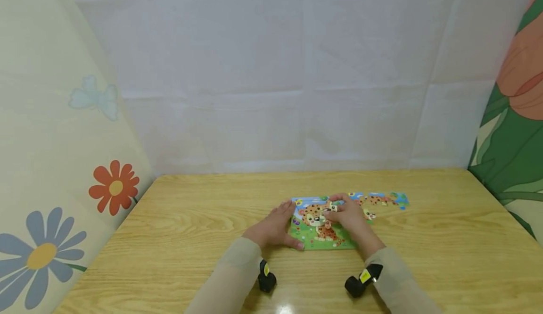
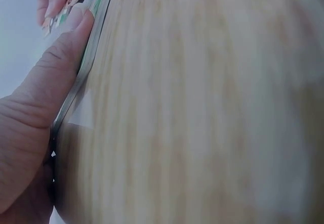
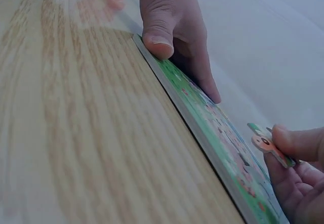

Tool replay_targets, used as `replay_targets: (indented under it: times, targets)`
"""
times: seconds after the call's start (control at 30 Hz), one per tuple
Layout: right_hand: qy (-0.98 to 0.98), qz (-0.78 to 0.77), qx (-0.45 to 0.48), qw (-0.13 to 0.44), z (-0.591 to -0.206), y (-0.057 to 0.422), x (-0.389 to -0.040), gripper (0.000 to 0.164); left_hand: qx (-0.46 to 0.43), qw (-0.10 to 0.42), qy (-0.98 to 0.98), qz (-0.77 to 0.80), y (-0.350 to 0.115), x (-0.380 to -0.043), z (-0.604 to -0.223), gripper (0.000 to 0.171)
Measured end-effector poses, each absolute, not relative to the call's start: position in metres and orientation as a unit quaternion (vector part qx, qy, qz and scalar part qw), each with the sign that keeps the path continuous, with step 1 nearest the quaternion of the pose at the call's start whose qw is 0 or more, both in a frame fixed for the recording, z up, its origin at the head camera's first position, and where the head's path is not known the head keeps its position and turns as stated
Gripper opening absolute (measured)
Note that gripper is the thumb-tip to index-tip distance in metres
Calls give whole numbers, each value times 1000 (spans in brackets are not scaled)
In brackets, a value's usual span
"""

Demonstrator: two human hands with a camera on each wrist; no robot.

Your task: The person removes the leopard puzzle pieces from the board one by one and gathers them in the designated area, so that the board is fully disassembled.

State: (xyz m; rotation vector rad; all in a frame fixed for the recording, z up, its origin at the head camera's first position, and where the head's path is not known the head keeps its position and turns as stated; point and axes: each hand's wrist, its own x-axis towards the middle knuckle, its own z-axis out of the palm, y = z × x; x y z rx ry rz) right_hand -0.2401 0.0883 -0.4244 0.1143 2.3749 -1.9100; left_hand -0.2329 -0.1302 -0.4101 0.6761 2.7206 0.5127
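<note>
Puzzle board (image 1: 313, 237), printed with a cartoon leopard on green grass under blue sky, lies flat on the wood-grained tabletop (image 1: 178, 248), between the two hands. The left hand (image 1: 275, 227) rests at its left side, thumb spread well apart from the other fingers. In the right wrist view that thumb presses on the near corner of the board, while the other fingers reach out straight along the side. The right hand (image 1: 352, 217) is over the board's right part, its thumb and fingers clamped on a small puzzle piece (image 3: 267, 144). This piece shows orange, green and white and is tilted, raised above the board's surface in the right wrist view. The exact spot beneath it is hard to tell, since the hand covers much of that area.

Loose puzzle pieces (image 1: 383, 198) lie on the tabletop beyond the right hand, to the right of the board; they carry leopard spots, blue and green, and some look joined in a strip. Both forearms wear light beige sleeves (image 1: 231, 274), and a black wrist device (image 1: 267, 278) with a yellow label sits at each wrist. Behind the tabletop hangs a creased white cloth (image 1: 246, 69). A cream panel (image 1: 38, 149) with flowers stands on the left, and a panel with a large orange bloom (image 1: 528, 73) and green leaves on the right.
</note>
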Motion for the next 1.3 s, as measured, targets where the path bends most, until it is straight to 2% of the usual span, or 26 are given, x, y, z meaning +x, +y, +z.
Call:
replay_targets:
  times: [0.43,1.03,1.3]
  targets:
    - [707,-704,61,30,-422,105,-237,39,233,147,945,176,-131,-232,-407,116]
    - [752,-657,54,-1,-419,141,-232,43,229,153,944,180,-130,-233,-406,115]
    - [727,-684,60,1,-421,155,-230,44,233,150,945,173,-131,-235,-407,115]
